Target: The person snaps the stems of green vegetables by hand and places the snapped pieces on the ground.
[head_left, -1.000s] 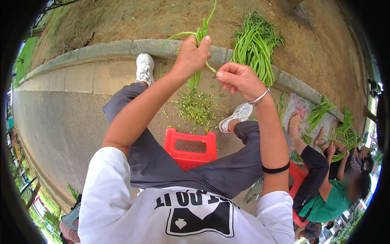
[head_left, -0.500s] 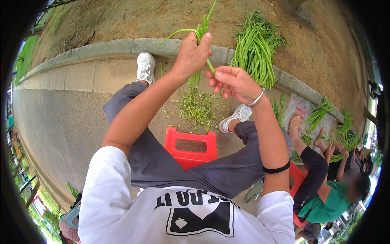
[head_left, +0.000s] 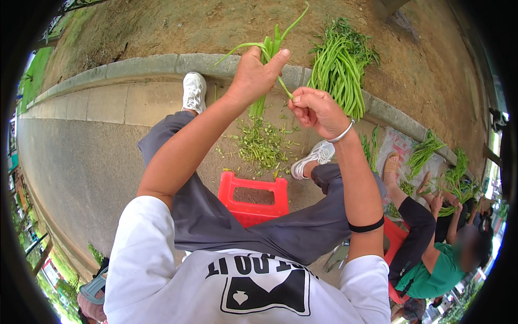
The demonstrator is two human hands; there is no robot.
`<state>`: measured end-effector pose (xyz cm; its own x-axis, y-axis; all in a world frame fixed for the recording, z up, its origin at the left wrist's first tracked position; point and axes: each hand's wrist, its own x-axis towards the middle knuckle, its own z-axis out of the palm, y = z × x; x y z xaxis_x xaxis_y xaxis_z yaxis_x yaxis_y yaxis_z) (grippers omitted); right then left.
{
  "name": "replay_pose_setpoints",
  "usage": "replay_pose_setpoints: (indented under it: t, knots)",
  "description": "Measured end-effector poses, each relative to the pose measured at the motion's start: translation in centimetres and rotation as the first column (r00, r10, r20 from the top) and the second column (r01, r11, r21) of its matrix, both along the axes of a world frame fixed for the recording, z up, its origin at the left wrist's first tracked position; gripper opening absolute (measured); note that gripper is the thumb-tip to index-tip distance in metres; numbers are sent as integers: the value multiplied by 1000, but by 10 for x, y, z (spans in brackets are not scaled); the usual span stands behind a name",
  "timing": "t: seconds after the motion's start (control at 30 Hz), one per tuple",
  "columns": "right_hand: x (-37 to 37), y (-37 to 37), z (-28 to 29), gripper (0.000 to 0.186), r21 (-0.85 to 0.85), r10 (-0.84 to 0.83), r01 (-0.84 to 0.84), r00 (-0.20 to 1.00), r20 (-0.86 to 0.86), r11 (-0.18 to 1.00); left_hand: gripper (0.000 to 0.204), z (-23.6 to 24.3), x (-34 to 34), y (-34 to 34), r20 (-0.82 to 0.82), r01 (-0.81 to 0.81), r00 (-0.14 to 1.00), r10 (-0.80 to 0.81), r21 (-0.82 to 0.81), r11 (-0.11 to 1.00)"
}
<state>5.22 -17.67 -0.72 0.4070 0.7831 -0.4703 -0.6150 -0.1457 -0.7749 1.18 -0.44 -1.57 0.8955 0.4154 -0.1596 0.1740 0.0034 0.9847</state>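
My left hand point(head_left: 256, 75) is closed around several green leafy vegetable stalks point(head_left: 275, 36), their thin tips sticking up and out above my fist. My right hand point(head_left: 315, 110), a bangle at its wrist, has its thumb and forefinger pinched on the lower end of one stalk angled down from the fist, with the other fingers loosely curled. Below my hands, chopped green pieces point(head_left: 258, 144) are scattered on the pavement. A large bundle of long green stalks point(head_left: 337, 75) lies on the curb, to the right of and beyond my right hand.
A red plastic stool point(head_left: 253, 210) is between my legs. A concrete curb point(head_left: 135, 66) borders bare earth point(head_left: 162, 24). At right, a co-worker in green point(head_left: 437, 275) sits holding greens, beside a sheet point(head_left: 392, 148) with more stalks; other people sit farther back.
Since half a second ago my right hand has shifted slightly right with the pinched stalk end. The upper tips of the held stalks lean farther right.
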Motion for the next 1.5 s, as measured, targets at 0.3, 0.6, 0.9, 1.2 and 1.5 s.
replay_pose_setpoints:
  t: [0.3, 0.6, 0.9, 1.2, 1.5]
  knots:
    - [-4, 2, 1, 13, -176, 194, -158, 957, 214, 972, 34, 6, 4, 12, -69, -30, 997, 24, -95, 995]
    - [-5, 2, 0, 11, -79, 115, -106, 987, 109, 991, 35, 8, 4, 13, 14, -94, 995, 94, 56, 994]
    - [-15, 6, 2, 10, 11, 207, -207, 975, -79, 978, 31, -4, 1, 5, 249, -154, 968, 29, 500, 852]
    - [-20, 4, -10, 15, 197, 343, -316, 931, -125, 928, 33, -6, -3, -2, 249, -142, 968, 8, 522, 841]
    - [-92, -2, -13, 12, -5, 851, -853, 519, 78, 521, 34, 8, 14, 34, 107, -197, 976, 189, 70, 978]
